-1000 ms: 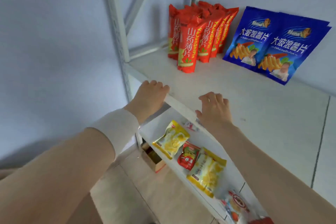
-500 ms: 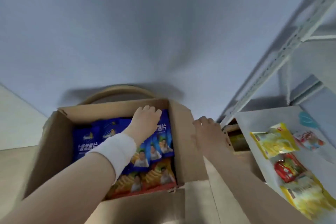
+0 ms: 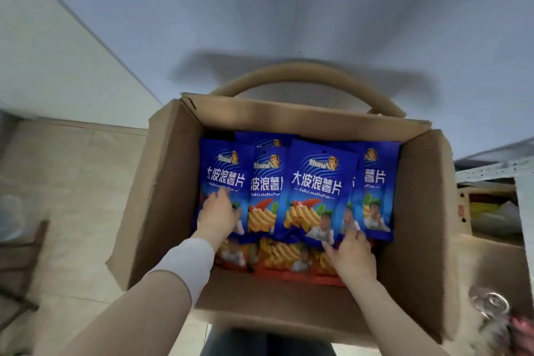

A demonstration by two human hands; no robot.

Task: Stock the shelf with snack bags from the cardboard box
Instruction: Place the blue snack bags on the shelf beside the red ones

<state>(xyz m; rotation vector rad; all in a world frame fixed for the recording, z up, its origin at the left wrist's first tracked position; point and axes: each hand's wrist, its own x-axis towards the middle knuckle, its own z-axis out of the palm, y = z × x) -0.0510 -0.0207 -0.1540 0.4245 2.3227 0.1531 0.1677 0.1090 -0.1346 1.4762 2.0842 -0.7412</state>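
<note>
An open cardboard box (image 3: 161,196) stands below me, filled with upright blue snack bags (image 3: 315,191) over a layer of orange-red bags (image 3: 277,254). My left hand (image 3: 218,218) lies on the lower half of the leftmost blue bag (image 3: 222,170), fingers stretched up over it and thumb out to the right. My right hand (image 3: 351,253) touches the bottom edges of the middle and right blue bags, index finger pointing up, thumb at the middle bag's lower corner. Neither hand lifts a bag.
A curved wooden chair back (image 3: 289,69) shows behind the box. At the right edge are the white metal shelf frame (image 3: 491,170), a smaller box (image 3: 488,191) with packets, and blurred snack packets (image 3: 497,315) on a low shelf. Tiled floor lies to the left.
My view swung from the shelf down to the box. My left hand slid down onto the leftmost blue bag, and my right hand moved from the box's right wall into the box.
</note>
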